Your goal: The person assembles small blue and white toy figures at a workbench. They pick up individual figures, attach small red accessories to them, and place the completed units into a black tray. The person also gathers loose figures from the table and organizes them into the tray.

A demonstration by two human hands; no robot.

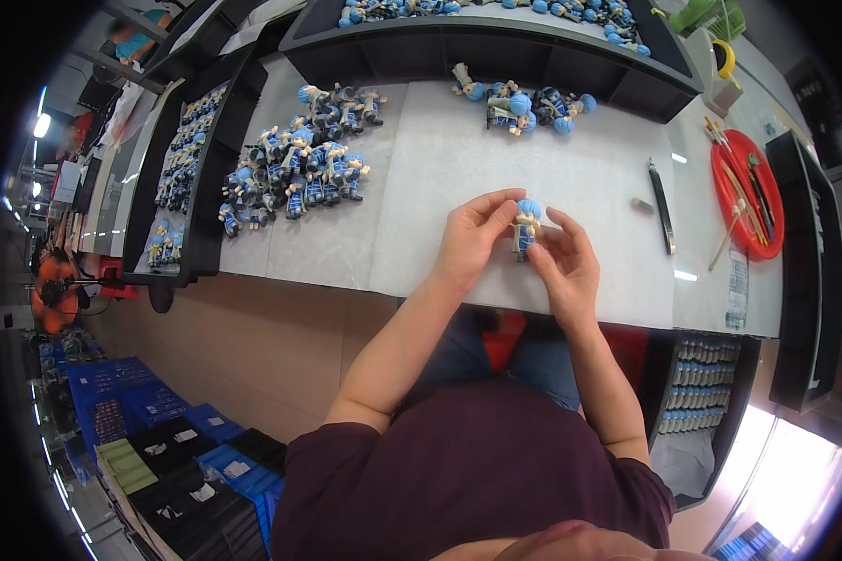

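Note:
A small blue-haired figurine (527, 230) in blue and cream is held upright between my two hands, just above the table's front part. My left hand (475, 236) pinches it at the side of the head with thumb and fingers. From the other side my right hand (569, 266) grips it, its thumb by the legs and its fingers curled behind. A loose pile of similar figurines (295, 161) lies to the left on the white table (440, 178). Several more figurines (519, 110) lie beyond my hands, against the large tray.
A large black tray (496, 51) of figurines spans the back. Another black tray (217, 178) stands left. On the right are a black-handled tool (661, 206), a grey block (642, 204), a red dish (732, 150) with brushes, and a tape roll (723, 58). A box of figurines (700, 388) sits lower right.

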